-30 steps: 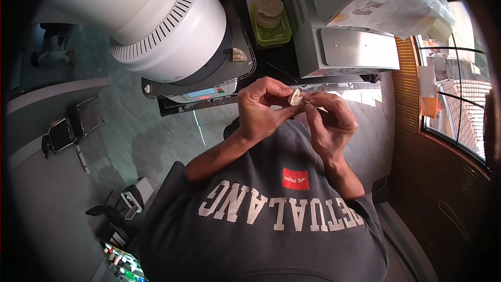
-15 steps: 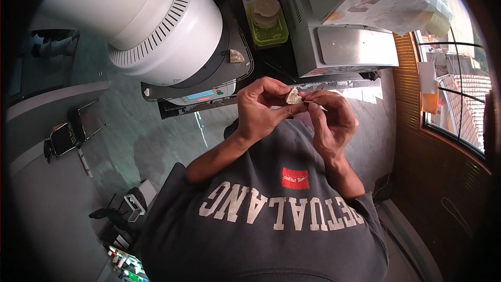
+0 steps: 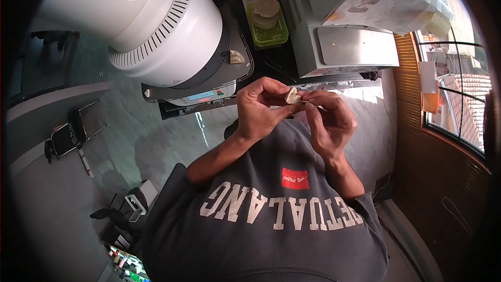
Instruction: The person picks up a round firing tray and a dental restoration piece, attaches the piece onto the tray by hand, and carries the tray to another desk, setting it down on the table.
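Above my chest, my left hand [image 3: 259, 107] is closed in a pinch on a small cream wedge-shaped piece [image 3: 293, 95] with a grid of fine holes. Facing it, my right hand [image 3: 332, 120] has its thumb and forefinger pressed together at the right edge of that piece. Something small and thin seems to be between those fingertips, but it is too small to name. A similar quarter-round perforated piece [image 3: 236, 57] lies on the dark plate of the white machine ahead.
The white domed machine [image 3: 201, 31], with a display and buttons, stands ahead left. Behind, a green tray [image 3: 271, 40] holds pale round discs [image 3: 265, 13]. A grey boxy machine [image 3: 355, 46] stands ahead right, beside a window. Chairs [image 3: 63, 139] stand at left.
My right fingertips have shifted slightly left and closer to the wedge piece. A pale tip that stuck out beyond my right thumb no longer shows. My left hand holds nearly still.
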Available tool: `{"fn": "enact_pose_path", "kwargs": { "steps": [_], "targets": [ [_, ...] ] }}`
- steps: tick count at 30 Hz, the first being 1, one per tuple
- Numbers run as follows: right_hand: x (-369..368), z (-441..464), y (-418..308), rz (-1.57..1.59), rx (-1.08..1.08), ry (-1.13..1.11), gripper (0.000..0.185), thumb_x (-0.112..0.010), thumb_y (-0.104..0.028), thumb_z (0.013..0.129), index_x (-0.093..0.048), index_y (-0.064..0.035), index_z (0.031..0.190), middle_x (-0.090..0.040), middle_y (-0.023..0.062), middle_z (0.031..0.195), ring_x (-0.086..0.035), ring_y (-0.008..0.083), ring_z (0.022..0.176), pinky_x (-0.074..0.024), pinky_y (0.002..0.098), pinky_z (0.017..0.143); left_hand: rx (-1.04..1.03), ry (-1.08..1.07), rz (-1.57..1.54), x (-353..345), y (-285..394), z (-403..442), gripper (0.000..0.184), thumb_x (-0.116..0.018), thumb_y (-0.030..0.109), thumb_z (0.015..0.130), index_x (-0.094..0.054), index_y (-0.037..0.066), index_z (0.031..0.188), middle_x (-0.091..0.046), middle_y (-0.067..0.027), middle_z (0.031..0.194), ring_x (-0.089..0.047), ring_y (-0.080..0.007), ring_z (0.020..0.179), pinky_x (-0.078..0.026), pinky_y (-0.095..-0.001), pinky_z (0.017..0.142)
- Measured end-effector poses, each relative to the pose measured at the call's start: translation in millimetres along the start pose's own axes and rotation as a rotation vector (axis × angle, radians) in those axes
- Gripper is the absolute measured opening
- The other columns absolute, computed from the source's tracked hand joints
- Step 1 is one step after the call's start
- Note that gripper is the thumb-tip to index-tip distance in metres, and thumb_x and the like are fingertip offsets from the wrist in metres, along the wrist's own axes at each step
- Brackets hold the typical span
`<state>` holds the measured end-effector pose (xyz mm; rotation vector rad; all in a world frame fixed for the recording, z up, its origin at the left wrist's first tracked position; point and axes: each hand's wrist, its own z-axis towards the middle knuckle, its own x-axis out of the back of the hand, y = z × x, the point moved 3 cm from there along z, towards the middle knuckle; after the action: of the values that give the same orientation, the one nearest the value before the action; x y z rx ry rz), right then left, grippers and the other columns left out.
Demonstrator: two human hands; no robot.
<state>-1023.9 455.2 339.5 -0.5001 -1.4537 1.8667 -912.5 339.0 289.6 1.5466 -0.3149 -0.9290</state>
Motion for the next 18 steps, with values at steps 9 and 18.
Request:
{"fn": "enact_pose_path", "kwargs": {
  "steps": [9,18],
  "targets": [
    [-1.4,-2.7,-0.5,0.059,-0.051,0.007,0.012,-0.069,0.014,0.085,-0.067,0.0063,0.094,-0.073,0.0159,0.100,-0.074,0.0209,0.092,-0.0602,0.0290,0.078,0.015,0.007,0.022,0.1,-0.8,-1.1,0.036,-0.088,-0.007,0.075,-0.062,-0.002,0.099,-0.065,-0.0104,0.105,-0.070,-0.0152,0.096,-0.064,-0.0283,0.084],
    [-1.4,-2.1,-3.7,-0.154,0.102,-0.047,0.019,-0.077,0.009,0.078,-0.070,0.0009,0.094,-0.068,0.0134,0.098,-0.069,0.0238,0.088,-0.0565,0.0341,0.076,0.042,0.008,0.034,-2.4,3.7,-1.4,0.037,-0.088,-0.007,0.074,-0.063,-0.001,0.100,-0.067,-0.0097,0.103,-0.071,-0.0151,0.096,-0.064,-0.0282,0.084]
  ]
}}
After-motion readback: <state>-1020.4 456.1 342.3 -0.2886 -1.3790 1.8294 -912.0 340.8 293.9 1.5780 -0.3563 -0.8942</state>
